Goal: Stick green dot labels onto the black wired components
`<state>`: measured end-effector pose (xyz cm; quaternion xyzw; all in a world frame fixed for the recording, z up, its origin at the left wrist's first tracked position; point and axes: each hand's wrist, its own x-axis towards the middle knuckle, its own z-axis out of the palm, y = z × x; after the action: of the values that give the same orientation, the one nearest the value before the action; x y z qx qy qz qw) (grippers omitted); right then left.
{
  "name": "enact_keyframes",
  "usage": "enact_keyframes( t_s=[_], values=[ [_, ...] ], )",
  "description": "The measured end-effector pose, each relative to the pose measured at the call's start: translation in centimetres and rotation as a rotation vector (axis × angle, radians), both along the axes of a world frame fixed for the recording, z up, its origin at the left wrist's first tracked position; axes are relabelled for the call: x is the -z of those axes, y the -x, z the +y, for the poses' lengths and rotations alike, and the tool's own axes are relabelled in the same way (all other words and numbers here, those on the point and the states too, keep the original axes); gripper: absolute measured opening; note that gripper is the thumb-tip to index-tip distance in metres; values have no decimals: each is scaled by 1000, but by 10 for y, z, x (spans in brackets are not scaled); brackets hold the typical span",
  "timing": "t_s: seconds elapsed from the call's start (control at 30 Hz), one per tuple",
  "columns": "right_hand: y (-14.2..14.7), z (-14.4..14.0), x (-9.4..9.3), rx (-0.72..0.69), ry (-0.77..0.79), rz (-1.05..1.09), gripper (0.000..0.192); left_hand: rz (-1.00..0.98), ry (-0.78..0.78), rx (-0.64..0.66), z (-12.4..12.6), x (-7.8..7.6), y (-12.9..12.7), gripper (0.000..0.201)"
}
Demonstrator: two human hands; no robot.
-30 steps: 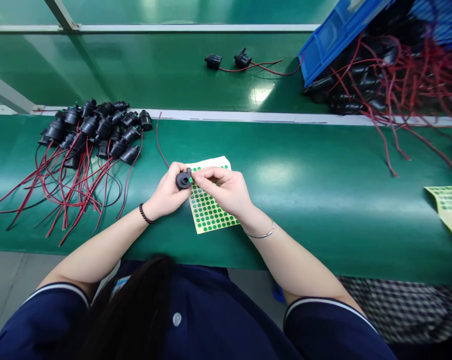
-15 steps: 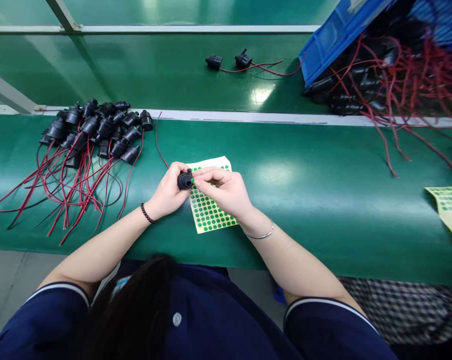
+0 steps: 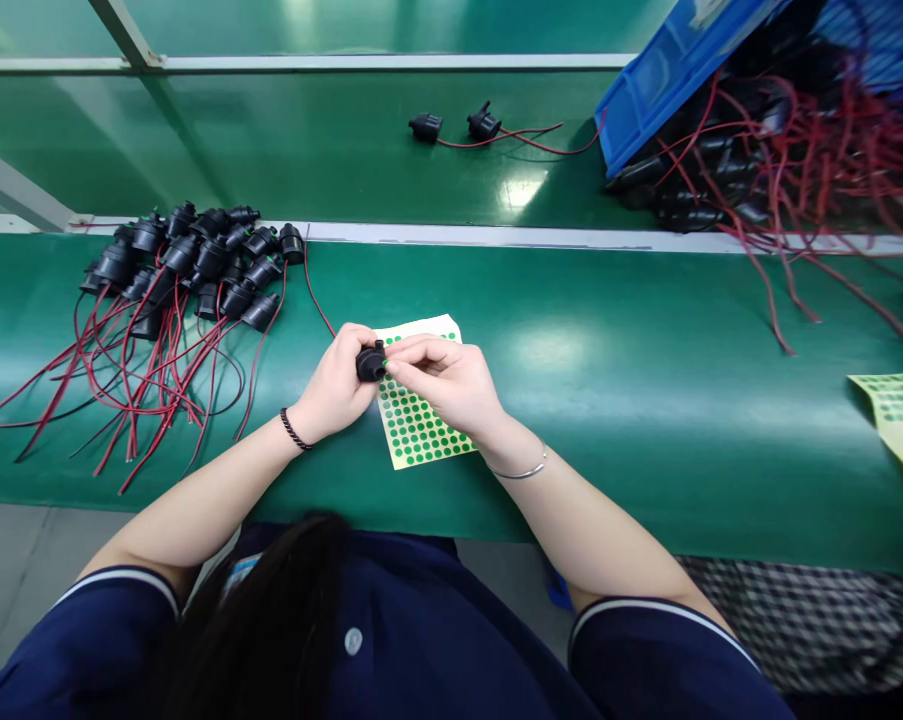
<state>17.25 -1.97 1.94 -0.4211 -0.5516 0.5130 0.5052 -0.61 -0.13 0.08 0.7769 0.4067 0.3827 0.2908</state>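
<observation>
My left hand (image 3: pixel 344 378) is closed around a black plastic fitting (image 3: pixel 370 363) with a red wire trailing up and left from behind the hand. At the fitting's right side, my right hand (image 3: pixel 443 380) pinches a small green dot sticker (image 3: pixel 386 364) between thumb and forefinger, right against the black plastic. Whether the dot is stuck to it, I cannot tell. Beneath both hands lies a pale yellow sheet (image 3: pixel 413 462) with rows of round green stickers, partly covered by the right hand.
Left of my hands lies a pile of black fittings (image 3: pixel 211 256) with red wires. Two more fittings (image 3: pixel 484 123) rest on the back ledge. A tilted blue crate (image 3: pixel 646 90) spills wired black parts at upper right. Another sticker sheet (image 3: pixel 897 410) hangs over the right edge.
The fitting has turned slightly in my left hand, and its red wire's far end has swung a little left. The right hand keeps its pinch beside it.
</observation>
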Motion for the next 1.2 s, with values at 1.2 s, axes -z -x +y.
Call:
enact_keyframes(
  t_s=[1.2],
  values=[
    [-16,13,31,182,-53,-213,23,-899,-263,-408,12,-160,125,48]
  ],
)
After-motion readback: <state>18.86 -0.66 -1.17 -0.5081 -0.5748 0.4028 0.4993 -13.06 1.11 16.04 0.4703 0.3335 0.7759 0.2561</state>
